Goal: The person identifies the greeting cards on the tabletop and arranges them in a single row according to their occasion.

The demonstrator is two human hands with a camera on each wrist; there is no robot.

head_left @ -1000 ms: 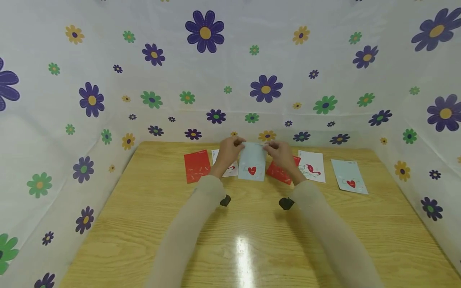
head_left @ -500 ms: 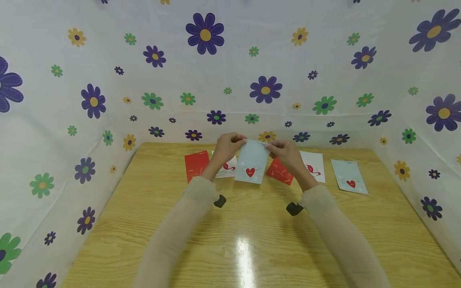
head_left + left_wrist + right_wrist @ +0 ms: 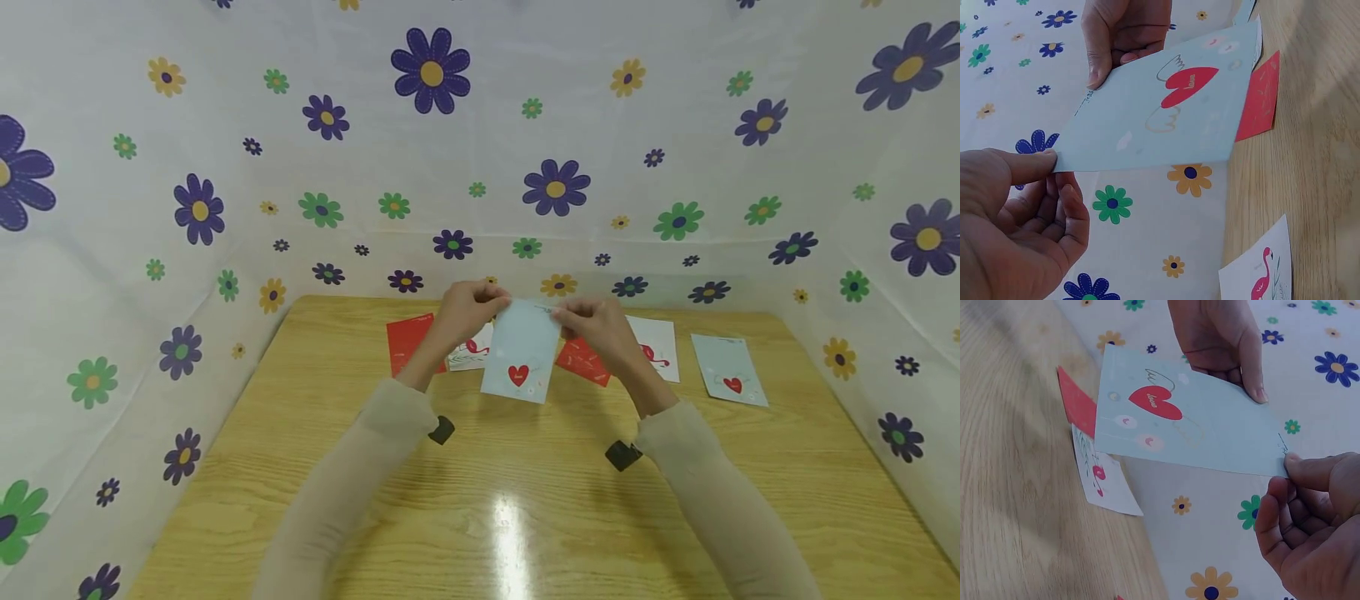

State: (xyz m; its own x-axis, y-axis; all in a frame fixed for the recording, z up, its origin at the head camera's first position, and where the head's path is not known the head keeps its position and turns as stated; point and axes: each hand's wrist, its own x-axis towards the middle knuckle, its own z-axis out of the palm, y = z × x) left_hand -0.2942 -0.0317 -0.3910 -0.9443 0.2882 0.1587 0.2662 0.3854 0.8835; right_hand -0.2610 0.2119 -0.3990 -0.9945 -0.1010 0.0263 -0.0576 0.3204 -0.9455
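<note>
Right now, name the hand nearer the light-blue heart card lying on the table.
Right. The right hand is left of that heart card, past a flamingo card; the left hand, farther left.

smooth, matt paper stock makes up the pale blue heart card (image 3: 522,346), as it does the red card (image 3: 583,364) and the white flamingo card (image 3: 662,346) on a grained wood table (image 3: 420,525), whose varnished-looking top throws back a glossy streak of light. behind hangs a flower-print cloth (image 3: 480,142), matt and lightly creased. the left sleeve (image 3: 330,492) and right sleeve (image 3: 720,500) are soft, matt beige fabric; the black wrist piece (image 3: 623,455) looks like dull plastic.
</note>
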